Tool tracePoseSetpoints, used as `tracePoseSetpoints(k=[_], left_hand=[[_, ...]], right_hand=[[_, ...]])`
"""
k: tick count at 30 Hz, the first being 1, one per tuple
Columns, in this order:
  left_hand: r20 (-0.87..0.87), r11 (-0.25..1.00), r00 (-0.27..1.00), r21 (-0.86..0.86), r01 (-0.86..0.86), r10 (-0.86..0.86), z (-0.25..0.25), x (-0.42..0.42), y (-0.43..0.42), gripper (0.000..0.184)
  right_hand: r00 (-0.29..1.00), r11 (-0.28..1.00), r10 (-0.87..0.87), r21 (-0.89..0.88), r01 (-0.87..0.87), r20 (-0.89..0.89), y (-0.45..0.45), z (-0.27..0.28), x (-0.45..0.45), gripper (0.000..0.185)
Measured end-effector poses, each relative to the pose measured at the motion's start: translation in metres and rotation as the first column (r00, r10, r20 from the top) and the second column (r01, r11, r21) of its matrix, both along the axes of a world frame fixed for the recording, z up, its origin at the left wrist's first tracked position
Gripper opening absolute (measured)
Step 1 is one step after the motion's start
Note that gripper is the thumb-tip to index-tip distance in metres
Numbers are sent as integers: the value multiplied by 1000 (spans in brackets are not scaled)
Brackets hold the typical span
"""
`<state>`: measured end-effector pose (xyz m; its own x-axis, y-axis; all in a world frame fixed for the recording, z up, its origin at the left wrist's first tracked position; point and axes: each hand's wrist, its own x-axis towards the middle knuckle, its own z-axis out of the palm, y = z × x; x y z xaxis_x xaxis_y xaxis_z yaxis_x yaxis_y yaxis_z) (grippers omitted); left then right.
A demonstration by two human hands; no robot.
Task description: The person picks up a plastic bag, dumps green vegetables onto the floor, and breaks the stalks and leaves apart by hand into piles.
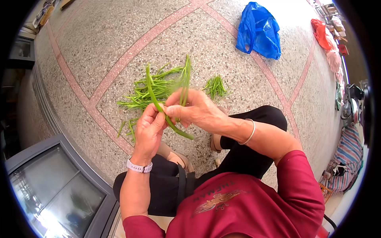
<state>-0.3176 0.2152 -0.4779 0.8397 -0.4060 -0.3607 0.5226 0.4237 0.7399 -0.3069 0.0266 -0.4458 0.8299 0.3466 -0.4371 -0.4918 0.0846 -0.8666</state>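
A long, thick green vegetable stalk (154, 95) runs slantwise between my two hands. My left hand (149, 129), with a pale watch at its wrist, pinches the stalk's middle between thumb and fingers. Close beside it, my right hand (198, 111) is closed, its thumb and fingertip pressed against the same stalk. Several thin green stalks (185, 75) also stick up out of my right hand, blurred in part. Beyond my hands a loose heap of green stalks (158, 88) lies on the floor. A smaller pile of short cut stalks (215, 87) lies to its right.
A crumpled blue plastic bag (260, 33) rests on the speckled floor (131, 35) at the upper right. A few short stalk pieces (131, 127) lie left of my feet. A grey-framed glass door (55, 186) stands at the lower left. Striped cloth (345, 162) lies at the right edge.
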Motion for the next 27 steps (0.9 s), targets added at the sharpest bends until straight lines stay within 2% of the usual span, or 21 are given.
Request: tracePoseSetpoints(k=[3,5,6,8,11,12,13,15,16,18,19,20,21,22,23,26,27], left_hand=[[28,992,1000,-125,-4,7,-10,1,2,15],[7,989,999,-140,-43,44,-10,2,4,16],[-5,987,998,-146,-64,64,-10,3,5,16],[-79,986,996,-157,-55,43,-7,2,0,17],[-187,986,981,-147,-73,45,0,4,-5,17],[-221,987,974,-137,-87,55,1,5,-5,17],[-221,978,973,-180,-107,66,-6,5,-3,17],[-223,953,971,-266,-145,86,-29,5,6,15],[-213,964,971,-213,-158,112,-29,7,11,14],[-189,979,969,-100,-179,158,-27,13,20,11],[-151,987,982,-95,-130,115,-21,12,17,13],[-142,991,987,-98,-90,76,-21,9,15,14],[-126,993,991,-105,-57,44,-21,7,13,14],[-111,993,994,-112,-27,15,-20,4,11,15],[-85,999,996,-45,-16,12,-20,1,7,18],[-33,986,995,134,102,-98,-17,-2,1,19],[13,970,993,216,115,-121,-15,-4,-3,18]], right_hand=[[999,1000,-18,-5,18,-36,-2,-1,1,29],[998,998,1,-60,-4,-55,-3,3,1,27],[1000,999,-26,-32,26,-10,-2,2,2,27],[993,996,-88,28,86,75,2,-1,3,27],[995,997,-43,71,36,91,6,0,4,17],[888,982,107,-185,-25,446,7,-7,0,16],[651,902,319,-432,15,689,8,-16,-8,15],[238,857,511,-509,-77,826,15,-18,-33,15],[157,869,445,-382,-314,882,21,-11,-50,16],[143,814,470,-364,-453,871,25,1,-65,15],[324,879,410,-274,-391,853,20,-1,-60,15],[461,873,485,-378,-309,743,7,2,-47,19],[734,923,369,-313,-221,570,2,13,-30,18],[924,972,146,-227,-67,353,-3,23,-12,17],[983,980,55,-196,-19,177,-12,21,3,17],[994,977,68,-207,-49,81,-22,-18,19,21],[983,977,145,-173,-124,113,-18,-21,19,24]])
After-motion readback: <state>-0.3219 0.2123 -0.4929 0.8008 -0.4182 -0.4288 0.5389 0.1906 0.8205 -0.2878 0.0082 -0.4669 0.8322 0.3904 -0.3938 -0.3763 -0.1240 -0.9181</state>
